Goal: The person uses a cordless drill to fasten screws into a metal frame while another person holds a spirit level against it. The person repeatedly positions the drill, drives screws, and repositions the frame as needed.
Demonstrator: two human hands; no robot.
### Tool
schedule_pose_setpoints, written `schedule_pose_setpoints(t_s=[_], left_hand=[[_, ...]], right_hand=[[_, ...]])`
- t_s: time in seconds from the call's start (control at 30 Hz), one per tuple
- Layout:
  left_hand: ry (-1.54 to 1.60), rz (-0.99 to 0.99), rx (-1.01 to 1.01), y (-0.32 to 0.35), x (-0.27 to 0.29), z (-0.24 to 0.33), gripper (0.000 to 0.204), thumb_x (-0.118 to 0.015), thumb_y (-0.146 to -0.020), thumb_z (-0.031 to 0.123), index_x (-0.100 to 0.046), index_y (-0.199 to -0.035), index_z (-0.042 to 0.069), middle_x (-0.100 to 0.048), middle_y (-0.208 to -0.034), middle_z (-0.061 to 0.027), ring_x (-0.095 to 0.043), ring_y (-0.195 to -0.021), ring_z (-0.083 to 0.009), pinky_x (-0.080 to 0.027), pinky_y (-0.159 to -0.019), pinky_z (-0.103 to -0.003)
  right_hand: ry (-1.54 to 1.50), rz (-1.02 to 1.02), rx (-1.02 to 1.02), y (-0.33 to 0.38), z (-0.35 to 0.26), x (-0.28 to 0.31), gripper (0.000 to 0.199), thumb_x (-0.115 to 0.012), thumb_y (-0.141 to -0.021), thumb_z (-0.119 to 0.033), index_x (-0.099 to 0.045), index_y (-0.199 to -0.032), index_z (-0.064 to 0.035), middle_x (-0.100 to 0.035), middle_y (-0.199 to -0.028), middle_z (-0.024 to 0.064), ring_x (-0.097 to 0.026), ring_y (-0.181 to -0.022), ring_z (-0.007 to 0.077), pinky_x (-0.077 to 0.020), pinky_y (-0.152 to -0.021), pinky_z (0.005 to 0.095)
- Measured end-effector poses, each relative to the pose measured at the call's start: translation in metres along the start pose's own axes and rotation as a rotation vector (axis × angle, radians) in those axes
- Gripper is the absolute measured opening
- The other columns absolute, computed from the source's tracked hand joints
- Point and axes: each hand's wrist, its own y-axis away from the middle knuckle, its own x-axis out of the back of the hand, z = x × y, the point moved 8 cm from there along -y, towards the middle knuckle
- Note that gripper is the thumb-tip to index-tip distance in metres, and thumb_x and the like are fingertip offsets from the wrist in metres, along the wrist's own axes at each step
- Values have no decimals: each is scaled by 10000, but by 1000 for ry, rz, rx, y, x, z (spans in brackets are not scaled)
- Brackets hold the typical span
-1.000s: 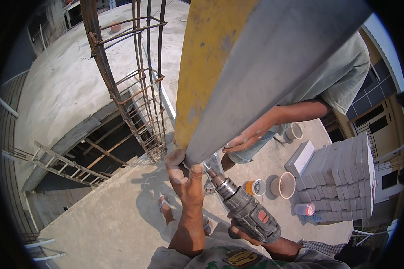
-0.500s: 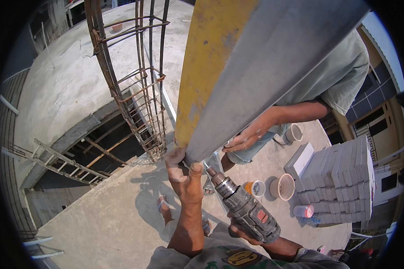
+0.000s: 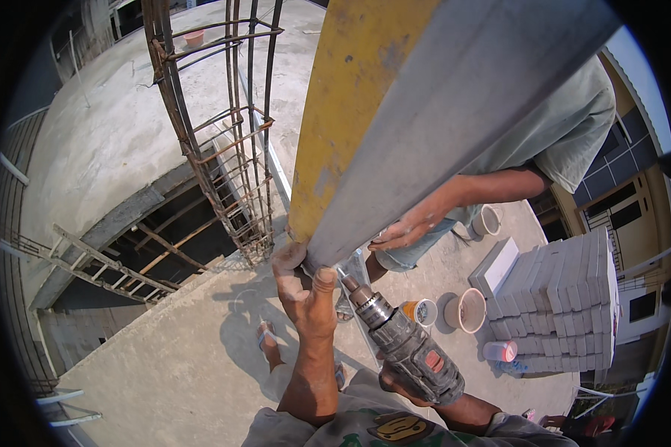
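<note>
A long beam [image 3: 410, 134] with a worn yellow face and a smooth grey face slants down from the top. Around its lower end my left hand [image 3: 309, 290] is closed, thumb on the grey side and fingers on the yellow. My right hand [image 3: 402, 387] is wrapped round the grip of a dusty black cordless drill [image 3: 417, 357], most of its fingers hidden behind the tool. The drill's bit points up and left, close to my left thumb; whether it touches anything I cannot tell. Farther up, a co-worker's hand [image 3: 406, 231] rests against the beam's right edge.
A rebar cage [image 3: 209, 141] stands at the left beside a floor opening with a ladder [image 3: 101, 268]. On the right are stacked grey blocks [image 3: 559, 305], a pale bucket [image 3: 466, 311], a yellow-sided tub [image 3: 421, 312] and a red-lidded container [image 3: 499, 351]. The co-worker's sandalled foot [image 3: 266, 335] is below.
The view has shifted slightly, and the beam's lower end sits a little differently in the picture. Both hands keep their holds, and the drill stays beside my left thumb.
</note>
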Motion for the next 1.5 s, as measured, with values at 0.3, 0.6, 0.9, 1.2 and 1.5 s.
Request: schedule_pose_setpoints(t_s=[0.3,0.6,0.9,1.2,1.5], left_hand=[[-21,-7,18,0,0,-2,640,-774,-870,399,-477,-1246,-24,-479,-1209,-136,-472,-1153,-236,-379,-1031,-421],[-29,4,-6,1,3,-2,614,-781,-871,372,-491,-1240,-24,-482,-1230,-140,-478,-1172,-241,-386,-1039,-422],[-26,-54,6,-2,1,-1,604,-769,-895,323,-470,-1290,-23,-488,-1270,-147,-460,-1256,-257,-359,-1091,-434],[17,-41,5,0,1,-3,604,-770,-891,366,-490,-1268,-14,-473,-1283,-157,-461,-1262,-268,-354,-1098,-447],[-68,-50,-1,-2,4,-2,630,-768,-883,409,-505,-1260,-21,-478,-1268,-148,-479,-1237,-269,-366,-1081,-446]], right_hand=[[17,12,25,0,-1,0,601,-642,-914,-393,-454,-1307,21,-492,-1241,217,-543,-1147,354,-482,-962,482],[58,29,56,1,-4,2,659,-743,-857,-381,-443,-1282,24,-462,-1226,184,-515,-1142,318,-452,-957,436],[762,367,534,18,-49,-1,732,-843,-800,-369,-431,-1256,27,-433,-1210,151,-487,-1136,281,-421,-952,391],[739,442,528,26,-60,0,754,-835,-785,-483,-470,-1227,6,-410,-1171,130,-464,-1085,243,-414,-894,375],[740,407,618,26,-83,-6,533,-781,-848,-457,-606,-1102,-23,-575,-989,56,-532,-982,236,-442,-872,397]])
